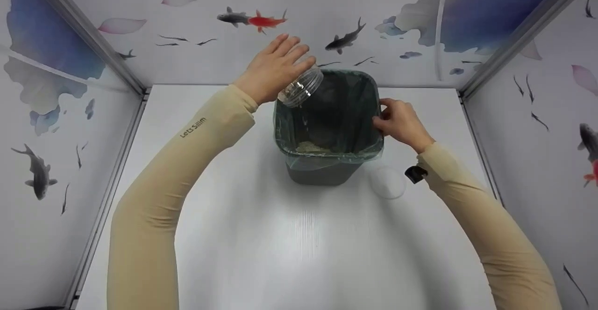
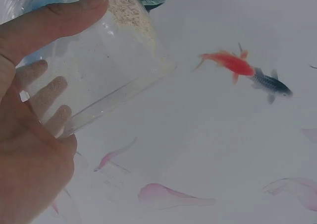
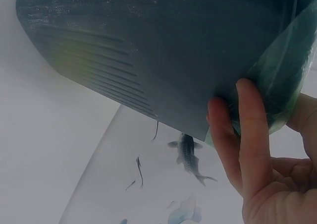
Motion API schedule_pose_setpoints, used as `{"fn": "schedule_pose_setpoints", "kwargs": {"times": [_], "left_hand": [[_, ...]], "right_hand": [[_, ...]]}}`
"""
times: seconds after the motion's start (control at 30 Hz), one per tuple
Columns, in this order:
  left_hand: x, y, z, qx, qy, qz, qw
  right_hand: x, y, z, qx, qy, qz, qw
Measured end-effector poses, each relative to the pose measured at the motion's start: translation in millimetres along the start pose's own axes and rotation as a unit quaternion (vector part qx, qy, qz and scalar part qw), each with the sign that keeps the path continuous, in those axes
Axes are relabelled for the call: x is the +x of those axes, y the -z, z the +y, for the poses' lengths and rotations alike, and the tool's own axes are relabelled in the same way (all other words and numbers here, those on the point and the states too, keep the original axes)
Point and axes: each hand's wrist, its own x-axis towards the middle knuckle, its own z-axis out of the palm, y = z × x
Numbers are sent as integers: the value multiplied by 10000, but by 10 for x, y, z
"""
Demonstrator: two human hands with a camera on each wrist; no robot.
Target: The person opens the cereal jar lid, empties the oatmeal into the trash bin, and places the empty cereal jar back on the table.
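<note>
My left hand [image 1: 275, 69] grips a clear plastic jar [image 1: 301, 87], tilted with its mouth over the left side of a dark grey trash bin [image 1: 322, 174]. Pale, straw-like shreds [image 2: 130, 13] lie inside the jar in the left wrist view, and the fingers show through its wall. A green plastic bag [image 1: 355, 85] lines the bin and folds over its rim. Some pale bits [image 1: 312, 147] lie at the bottom of the lined bin. On the bin's right rim, my right hand [image 1: 402, 120] pinches the edge with the bag, thumb inside and fingers outside.
A round, translucent lid [image 1: 387, 182] lies on the white table [image 1: 299, 244] just right of the bin. White panels printed with fish [image 1: 345, 36] and petals enclose the table at the back and both sides. A small black device [image 1: 416, 174] sits at the right wrist.
</note>
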Motion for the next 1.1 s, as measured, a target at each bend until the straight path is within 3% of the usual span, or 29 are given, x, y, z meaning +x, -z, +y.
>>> {"fn": "schedule_pose_setpoints", "kwargs": {"times": [0.37, 0.73, 1.1], "left_hand": [[11, 32, 63, 183, -284, 206, 9992], [47, 29, 237, 808, -442, 125, 9957], [94, -4, 303, 1523, -485, 453, 9861]], "right_hand": [[-12, -8, 6, 78, -19, -36, 10000], [-9, -7, 6, 21, -10, -30, 10000], [-15, -4, 2, 2, -32, -30, 10000]]}}
